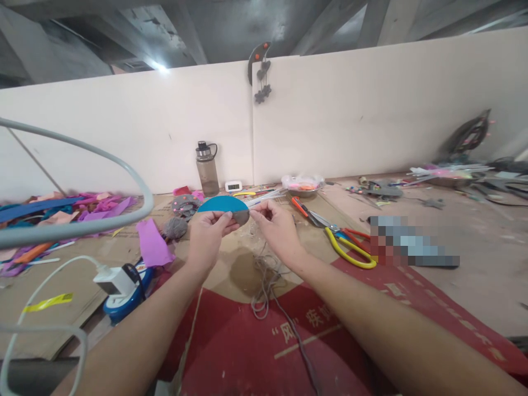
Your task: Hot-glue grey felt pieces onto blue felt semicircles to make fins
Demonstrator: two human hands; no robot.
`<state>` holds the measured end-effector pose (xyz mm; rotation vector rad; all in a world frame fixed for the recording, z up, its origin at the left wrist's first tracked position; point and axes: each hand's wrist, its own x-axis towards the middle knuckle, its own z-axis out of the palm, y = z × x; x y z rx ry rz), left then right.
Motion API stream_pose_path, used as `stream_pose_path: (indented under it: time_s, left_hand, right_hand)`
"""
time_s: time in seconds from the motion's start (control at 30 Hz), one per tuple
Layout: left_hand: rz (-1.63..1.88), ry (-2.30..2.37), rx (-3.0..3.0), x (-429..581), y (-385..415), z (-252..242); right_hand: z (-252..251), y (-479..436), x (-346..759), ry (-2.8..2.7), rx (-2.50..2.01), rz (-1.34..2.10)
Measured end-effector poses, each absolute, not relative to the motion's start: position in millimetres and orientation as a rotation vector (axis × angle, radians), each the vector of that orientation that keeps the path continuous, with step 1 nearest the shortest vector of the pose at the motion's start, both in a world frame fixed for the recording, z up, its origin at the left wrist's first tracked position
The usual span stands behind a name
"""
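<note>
Forearms [160, 313] converged forward from the lower corners in the head view. The left hand [210, 228] pinched a smooth, round-edged blue disc [223, 204], grey at lower right, between thumb and fingers. The right hand [270, 220] stood at the disc's right edge, thumb and forefinger together; its hold could not be determined. Limp grey yarn [267, 275] lay looped below on red-printed cardboard [231, 352].

A ceiling lamp [160, 67] glares amid soft, even light. A diffuse shadow darkens the cardboard [247, 275]. Wide-angle distortion stretches the edges; pixelation masks one patch.
</note>
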<state>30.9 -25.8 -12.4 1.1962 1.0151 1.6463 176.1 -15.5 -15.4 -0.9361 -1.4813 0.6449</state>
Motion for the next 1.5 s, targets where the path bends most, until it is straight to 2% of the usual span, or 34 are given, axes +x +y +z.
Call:
stream_pose_path:
  time_s: [0.53, 1.2, 1.5]
  left_hand:
    - [1.612, 0.960, 1.069, 34.9, -31.4, -8.0]
    - [1.522, 0.831, 1.018, 35.1, -32.1, -7.2]
    - [1.442, 0.768, 1.008, 32.2, -31.4, -5.5]
  right_hand:
    - [-10.6, -13.4, 179.5, -1.454, -0.865, 0.718]
    - [-4.3, -20.5, 178.0, -1.101, -0.788, 1.352]
    - [-8.7, -15.3, 181.9, -1.043, -0.671, 1.495]
